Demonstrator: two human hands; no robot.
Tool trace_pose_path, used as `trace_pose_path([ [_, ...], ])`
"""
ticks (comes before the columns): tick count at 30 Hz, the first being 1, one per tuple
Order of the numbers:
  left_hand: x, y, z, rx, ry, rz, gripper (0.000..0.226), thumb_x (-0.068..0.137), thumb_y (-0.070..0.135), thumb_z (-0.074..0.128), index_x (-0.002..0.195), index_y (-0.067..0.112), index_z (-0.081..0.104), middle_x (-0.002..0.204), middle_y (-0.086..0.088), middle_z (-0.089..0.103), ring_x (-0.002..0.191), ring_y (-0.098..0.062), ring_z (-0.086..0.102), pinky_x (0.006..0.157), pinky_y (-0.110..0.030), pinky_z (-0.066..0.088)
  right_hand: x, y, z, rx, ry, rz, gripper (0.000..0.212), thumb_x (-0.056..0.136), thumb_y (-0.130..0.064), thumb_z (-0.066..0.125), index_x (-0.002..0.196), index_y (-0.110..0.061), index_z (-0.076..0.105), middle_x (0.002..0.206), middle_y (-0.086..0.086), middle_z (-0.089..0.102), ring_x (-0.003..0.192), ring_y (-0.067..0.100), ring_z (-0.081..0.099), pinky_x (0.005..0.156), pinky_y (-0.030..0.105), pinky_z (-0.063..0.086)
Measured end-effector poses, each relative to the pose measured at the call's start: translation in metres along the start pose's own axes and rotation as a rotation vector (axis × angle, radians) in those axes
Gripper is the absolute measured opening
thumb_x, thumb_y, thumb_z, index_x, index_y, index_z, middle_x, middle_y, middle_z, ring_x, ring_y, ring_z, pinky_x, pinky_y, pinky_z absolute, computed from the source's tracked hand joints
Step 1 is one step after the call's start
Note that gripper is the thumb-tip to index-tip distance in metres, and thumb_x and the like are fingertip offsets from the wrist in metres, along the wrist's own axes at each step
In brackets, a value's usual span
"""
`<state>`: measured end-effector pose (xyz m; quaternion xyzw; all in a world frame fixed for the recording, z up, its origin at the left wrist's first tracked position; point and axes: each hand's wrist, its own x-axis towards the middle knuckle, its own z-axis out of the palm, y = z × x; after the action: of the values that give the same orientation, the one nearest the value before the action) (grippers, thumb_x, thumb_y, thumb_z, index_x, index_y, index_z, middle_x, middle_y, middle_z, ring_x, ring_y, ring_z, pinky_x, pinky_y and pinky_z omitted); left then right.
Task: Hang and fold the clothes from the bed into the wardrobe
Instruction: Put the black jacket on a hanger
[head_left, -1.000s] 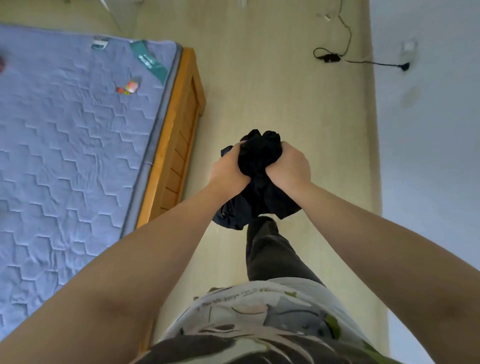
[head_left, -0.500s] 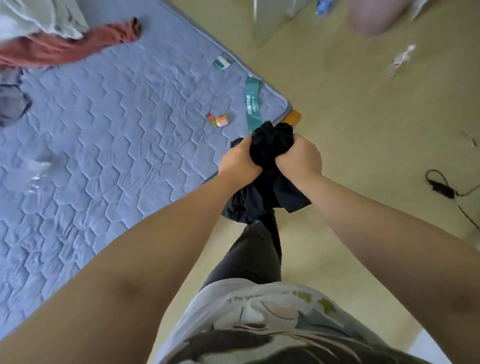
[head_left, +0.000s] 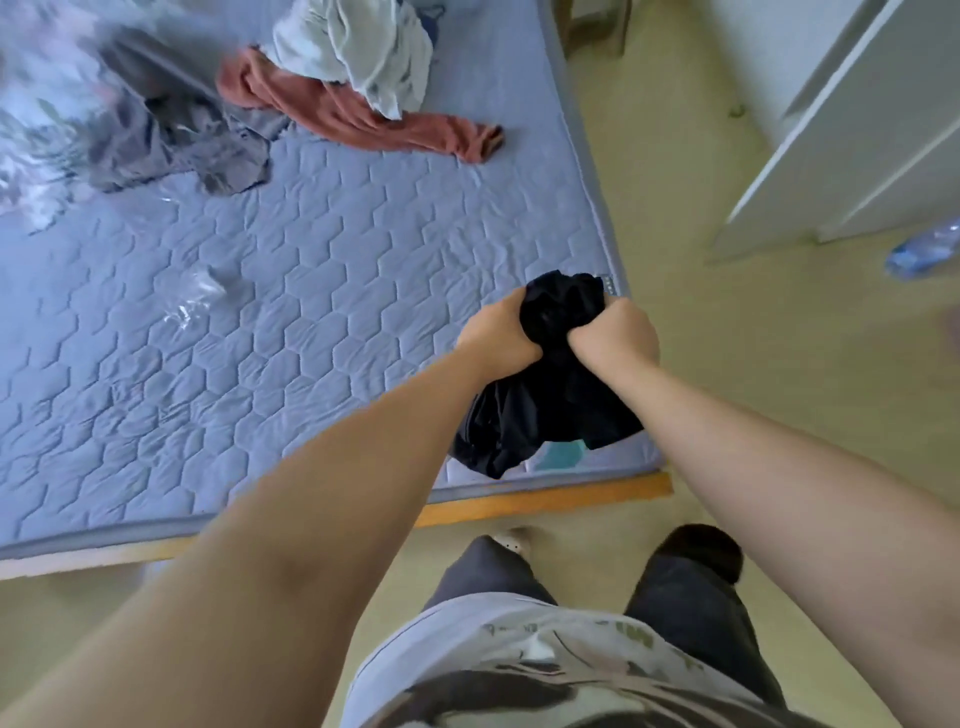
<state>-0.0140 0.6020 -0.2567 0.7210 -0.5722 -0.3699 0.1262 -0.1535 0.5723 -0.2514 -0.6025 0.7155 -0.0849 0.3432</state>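
Observation:
A bunched black garment (head_left: 556, 395) hangs over the near right corner of the bed (head_left: 311, 291), gripped from both sides. My left hand (head_left: 498, 335) clutches its left side and my right hand (head_left: 615, 338) its right side, knuckles almost touching. On the far part of the blue quilted mattress lie a rust-red garment (head_left: 358, 117), a pale grey-white garment (head_left: 358, 49) on top of it, and a dark grey garment (head_left: 187, 140) to the left. A white wardrobe door (head_left: 852, 130) stands at the upper right.
Clear plastic wrapping (head_left: 192, 301) lies on the mattress, with more blurred at the far left. A plastic bottle (head_left: 924, 249) lies on the floor by the wardrobe. The bed's wooden frame (head_left: 540, 501) runs just in front of my legs and feet.
The view has swung from the floor beside the bed round to the bed itself, bringing the clothes pile and wardrobe into sight. Both hands keep the same grip on the black garment.

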Motion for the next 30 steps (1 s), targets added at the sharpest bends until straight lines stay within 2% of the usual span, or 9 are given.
trace_pose_path([
  [6,0.071,0.093,-0.005,-0.050,0.141,-0.111,0.048,0.078,0.021,0.062,0.125,0.023,0.049,0.105,0.000,0.062,0.098,-0.022,0.059,0.080,-0.031,0.047,0.109,0.001,-0.094,0.013,-0.159,-0.281,0.014,0.080,-0.013,0.057,0.093,-0.008,0.061,0.091,0.015,0.065,0.091,0.037,0.061,0.066,0.028,0.038],
  [11,0.121,0.186,0.005,-0.093,0.291,-0.195,0.045,0.080,0.021,0.062,0.124,0.023,0.051,0.104,0.001,0.061,0.093,-0.020,0.057,0.075,-0.028,0.042,0.180,0.011,-0.188,-0.010,-0.258,-0.440,0.006,0.082,-0.013,0.058,0.085,-0.011,0.062,0.096,0.019,0.067,0.094,0.039,0.061,0.067,0.028,0.036],
  [14,0.150,0.235,0.010,-0.123,0.334,-0.197,0.045,0.081,0.019,0.062,0.125,0.023,0.052,0.110,0.000,0.063,0.095,-0.018,0.055,0.077,-0.027,0.039,0.222,0.018,-0.231,-0.029,-0.269,-0.508,0.018,0.081,-0.013,0.057,0.098,-0.012,0.064,0.095,0.016,0.067,0.093,0.039,0.060,0.067,0.028,0.036],
  [16,0.170,0.260,0.008,-0.137,0.363,-0.205,0.045,0.081,0.019,0.061,0.125,0.022,0.053,0.110,0.000,0.063,0.095,-0.018,0.055,0.079,-0.028,0.040,0.248,0.020,-0.251,-0.033,-0.275,-0.536,0.019,0.082,-0.013,0.055,0.099,-0.012,0.064,0.095,0.016,0.066,0.093,0.039,0.059,0.067,0.028,0.035],
  [20,0.212,0.283,0.010,-0.190,0.385,-0.255,0.043,0.080,0.019,0.062,0.123,0.021,0.054,0.108,-0.001,0.064,0.098,-0.022,0.059,0.083,-0.033,0.048,0.297,0.017,-0.270,-0.065,-0.288,-0.554,0.020,0.084,-0.013,0.054,0.101,-0.010,0.063,0.096,0.016,0.065,0.095,0.040,0.059,0.067,0.029,0.034],
  [24,0.253,0.286,0.004,-0.266,0.444,-0.266,0.045,0.080,0.018,0.062,0.124,0.021,0.055,0.107,0.000,0.065,0.099,-0.022,0.059,0.083,-0.032,0.047,0.342,-0.003,-0.276,-0.091,-0.296,-0.589,0.015,0.083,-0.020,0.057,0.096,-0.018,0.064,0.096,0.012,0.067,0.086,0.034,0.058,0.068,0.028,0.036],
  [28,0.308,0.274,-0.036,-0.271,0.447,-0.254,0.043,0.083,0.015,0.061,0.125,0.015,0.053,0.107,0.002,0.058,0.101,-0.019,0.056,0.083,-0.027,0.041,0.405,-0.047,-0.262,-0.124,-0.324,-0.624,0.009,0.080,-0.023,0.058,0.087,-0.020,0.062,0.083,0.005,0.063,0.086,0.033,0.061,0.066,0.027,0.038],
  [30,0.338,0.261,-0.065,-0.287,0.470,-0.269,0.043,0.083,0.013,0.061,0.126,0.013,0.052,0.106,0.002,0.056,0.099,-0.017,0.054,0.083,-0.029,0.044,0.436,-0.085,-0.248,-0.148,-0.335,-0.645,0.005,0.081,-0.024,0.058,0.084,-0.021,0.060,0.084,0.006,0.063,0.087,0.034,0.061,0.066,0.028,0.038],
])
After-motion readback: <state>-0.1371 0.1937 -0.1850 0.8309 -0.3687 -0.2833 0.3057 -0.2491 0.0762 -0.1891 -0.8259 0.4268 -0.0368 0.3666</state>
